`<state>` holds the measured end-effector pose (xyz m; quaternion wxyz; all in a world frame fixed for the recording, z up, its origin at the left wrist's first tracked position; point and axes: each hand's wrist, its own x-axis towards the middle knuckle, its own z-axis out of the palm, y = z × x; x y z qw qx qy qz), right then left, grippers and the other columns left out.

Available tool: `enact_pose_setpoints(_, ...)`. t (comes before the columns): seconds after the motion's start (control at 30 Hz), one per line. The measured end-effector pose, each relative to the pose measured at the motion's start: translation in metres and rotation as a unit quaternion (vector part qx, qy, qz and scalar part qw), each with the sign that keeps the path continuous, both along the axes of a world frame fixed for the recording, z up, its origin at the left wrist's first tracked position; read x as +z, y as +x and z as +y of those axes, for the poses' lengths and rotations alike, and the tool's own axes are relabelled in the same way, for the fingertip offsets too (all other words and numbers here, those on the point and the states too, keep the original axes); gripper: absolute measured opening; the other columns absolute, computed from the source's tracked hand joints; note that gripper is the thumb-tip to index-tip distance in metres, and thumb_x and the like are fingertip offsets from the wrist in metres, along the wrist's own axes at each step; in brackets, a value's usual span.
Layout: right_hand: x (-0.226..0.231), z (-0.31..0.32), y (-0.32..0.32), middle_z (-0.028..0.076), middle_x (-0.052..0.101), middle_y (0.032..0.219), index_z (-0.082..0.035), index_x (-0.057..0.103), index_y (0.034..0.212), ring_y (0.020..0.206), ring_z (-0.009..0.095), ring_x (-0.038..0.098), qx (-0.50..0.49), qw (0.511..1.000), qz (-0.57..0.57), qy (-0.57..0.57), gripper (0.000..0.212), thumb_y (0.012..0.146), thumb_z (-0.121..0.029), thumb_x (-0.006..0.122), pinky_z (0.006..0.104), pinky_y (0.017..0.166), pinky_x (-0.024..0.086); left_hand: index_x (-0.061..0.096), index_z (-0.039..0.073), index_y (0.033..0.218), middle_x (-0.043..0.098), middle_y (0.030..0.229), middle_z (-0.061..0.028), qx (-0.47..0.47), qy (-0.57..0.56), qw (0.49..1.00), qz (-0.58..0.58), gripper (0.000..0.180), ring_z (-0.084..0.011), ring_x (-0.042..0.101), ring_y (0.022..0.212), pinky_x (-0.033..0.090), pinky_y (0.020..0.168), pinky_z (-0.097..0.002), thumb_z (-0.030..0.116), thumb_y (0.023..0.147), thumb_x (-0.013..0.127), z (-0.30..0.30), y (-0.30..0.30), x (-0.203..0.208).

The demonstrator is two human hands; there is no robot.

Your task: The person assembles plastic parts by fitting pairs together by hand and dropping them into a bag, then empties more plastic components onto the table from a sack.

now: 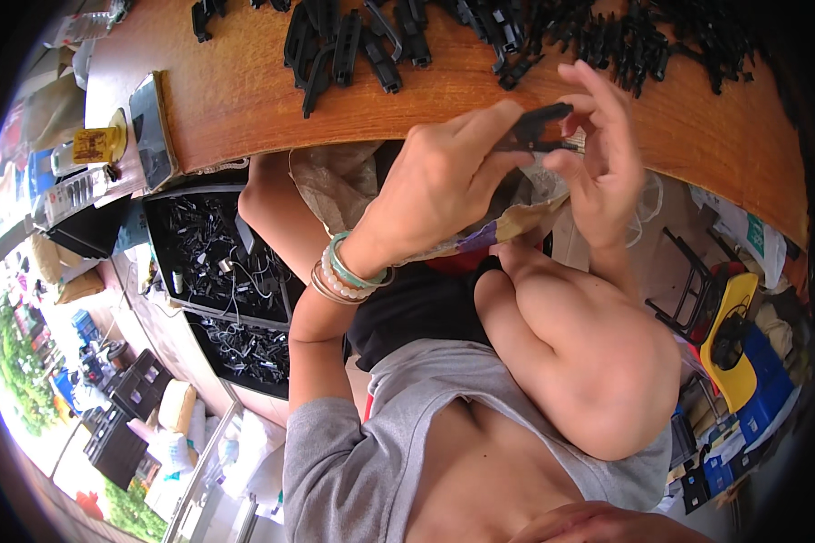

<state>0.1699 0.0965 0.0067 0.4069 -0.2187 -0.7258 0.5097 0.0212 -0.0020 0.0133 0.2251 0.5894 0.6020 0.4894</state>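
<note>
My left hand (pixel 444 176), with bracelets at the wrist, pinches a black plastic part (pixel 541 125) between thumb and fingers. The part is slim and has two arms pointing right; its exact kind does not show. My right hand (pixel 611 158) is at the far end of the part, thumb and fingers apart around it. Whether its fingertips touch the part is hard to make out. Both hands are above a beige woven sack (pixel 335 185) at the table's front edge. Similar black plastic parts (pixel 346 47) lie in loose piles along the far side of the wooden table (pixel 235 104).
To the left stand black trays (pixel 285 303) filled with small black pieces and cables. A dark flat case (pixel 154 127) and a yellow tape roll (pixel 116 136) sit at the table's left. A yellow chair (pixel 732 344) stands on the right. My raised knee (pixel 607 389) is below my right hand.
</note>
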Motion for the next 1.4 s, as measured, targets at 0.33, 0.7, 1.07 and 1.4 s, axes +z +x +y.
enact_pose_setpoints(0.33, -0.001, -0.002, 0.003, 0.01, 0.067, 0.089, 0.0, 0.066, 0.101, 0.076, 0.018, 0.062, -0.015, 0.993, -0.046, 0.108, 0.028, 0.074, -0.003, 0.073, 0.0263, 0.063, 0.048, 0.058, 0.002, 0.107, 0.061, 0.075, -0.0169, -0.002, 0.025, 1.0, 0.014, 0.033, -0.0362, 0.06, 0.065, 0.047, 0.054, -0.0394, 0.007, 0.077, 0.07, -0.002, 0.002, -0.001)
enact_pose_setpoints(0.7, -0.01, 0.024, 0.009, 0.008, 0.065, 0.094, 0.0, 0.067, 0.098, 0.082, 0.018, 0.061, 0.181, 0.98, -0.059, -0.053, 0.022, 0.076, 0.001, 0.07, 0.0261, 0.067, 0.047, 0.067, 0.0, 0.095, 0.064, 0.076, -0.0144, -0.042, -0.03, 0.999, 0.0, 0.022, -0.0325, 0.063, 0.069, 0.049, 0.056, -0.0366, 0.011, 0.076, 0.072, 0.009, -0.035, -0.003)
enact_pose_setpoints(1.07, -0.029, 0.028, -0.013, 0.006, 0.06, 0.106, -0.006, 0.065, 0.093, 0.102, 0.025, 0.054, -0.088, 0.905, -0.228, 0.349, 0.02, 0.074, -0.003, 0.071, 0.0359, 0.083, 0.042, 0.055, -0.005, 0.113, 0.049, 0.101, -0.019, 0.057, 0.086, 0.929, 0.356, 0.039, -0.0343, 0.055, 0.092, 0.049, 0.07, -0.0379, -0.002, 0.074, 0.059, 0.069, -0.055, -0.016)
enact_pose_setpoints(1.4, 0.0, 0.023, 0.008, 0.012, 0.065, 0.089, 0.003, 0.068, 0.092, 0.079, 0.018, 0.063, 0.036, 0.992, -0.045, 0.111, 0.021, 0.075, 0.014, 0.065, 0.0251, 0.065, 0.054, 0.06, -0.004, 0.1, 0.066, 0.086, -0.011, 0.069, 0.032, 0.991, -0.109, 0.021, -0.0198, 0.065, 0.073, 0.052, 0.068, -0.0268, -0.004, 0.079, 0.062, 0.03, -0.018, -0.007)
